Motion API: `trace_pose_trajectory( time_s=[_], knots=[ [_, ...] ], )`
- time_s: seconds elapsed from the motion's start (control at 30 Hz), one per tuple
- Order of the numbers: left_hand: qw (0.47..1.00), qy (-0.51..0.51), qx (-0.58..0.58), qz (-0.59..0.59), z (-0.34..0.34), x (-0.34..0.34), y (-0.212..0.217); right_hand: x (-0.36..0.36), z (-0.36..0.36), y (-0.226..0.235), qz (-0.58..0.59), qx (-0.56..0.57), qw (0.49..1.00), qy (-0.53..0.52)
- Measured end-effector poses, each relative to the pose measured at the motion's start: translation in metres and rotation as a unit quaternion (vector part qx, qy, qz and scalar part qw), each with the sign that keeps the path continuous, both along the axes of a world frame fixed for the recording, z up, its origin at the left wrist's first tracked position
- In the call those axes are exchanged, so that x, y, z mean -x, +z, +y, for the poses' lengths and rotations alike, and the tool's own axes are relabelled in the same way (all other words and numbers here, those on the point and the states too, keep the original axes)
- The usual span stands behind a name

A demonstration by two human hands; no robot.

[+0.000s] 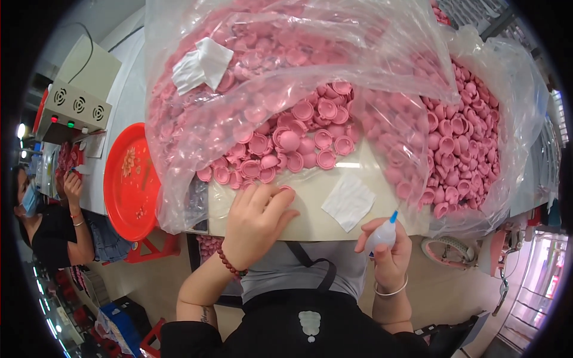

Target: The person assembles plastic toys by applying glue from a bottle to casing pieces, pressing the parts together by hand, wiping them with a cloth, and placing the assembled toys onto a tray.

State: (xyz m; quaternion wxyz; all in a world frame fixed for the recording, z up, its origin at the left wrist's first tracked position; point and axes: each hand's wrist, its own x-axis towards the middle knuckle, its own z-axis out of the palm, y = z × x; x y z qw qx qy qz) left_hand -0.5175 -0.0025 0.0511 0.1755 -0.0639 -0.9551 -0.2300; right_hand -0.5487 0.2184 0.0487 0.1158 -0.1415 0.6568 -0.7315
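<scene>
My left hand (253, 221) is bent over the table at the front of a heap of pink half-round plastic cups (289, 141). Its fingers curl down onto one pink cup (287, 188), mostly hidden behind them; only a sliver of its rim shows. Off to the right, my right hand (391, 253) is wrapped round a small translucent squeeze bottle (382, 235) with a blue nozzle pointing up. Between the hands lies a white tissue (349, 201) on the pale tabletop (304, 215).
Clear plastic bags (334, 74) of pink cups cover the back and right. Another tissue (203, 64) rests on the bag. A red tray (132, 185) stands at the left, below a machine (77, 101) with vents. A co-worker (59, 221) sits at far left.
</scene>
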Motion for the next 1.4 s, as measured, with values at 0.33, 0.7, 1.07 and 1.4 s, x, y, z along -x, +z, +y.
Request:
trace_pose_trajectory(
  time_s=[0.33, 0.7, 1.07, 1.4],
  knots=[
    [0.933, -0.093, -0.348, 0.002, 0.03, -0.002, -0.001, -0.001, -0.01, -0.006, -0.04, 0.111, 0.991, -0.062],
    [0.555, -0.105, -0.796, -0.219, 0.059, -0.006, -0.017, -0.001, -0.038, -0.005, -0.009, 0.115, 0.991, -0.074],
    [0.584, -0.082, -0.784, -0.193, 0.053, 0.003, -0.018, 0.027, -0.007, 0.0, 0.221, 0.033, 0.968, -0.113],
    [0.592, -0.087, -0.778, -0.192, 0.056, 0.0, -0.017, 0.024, -0.01, 0.001, 0.315, -0.01, 0.942, -0.114]
  ],
)
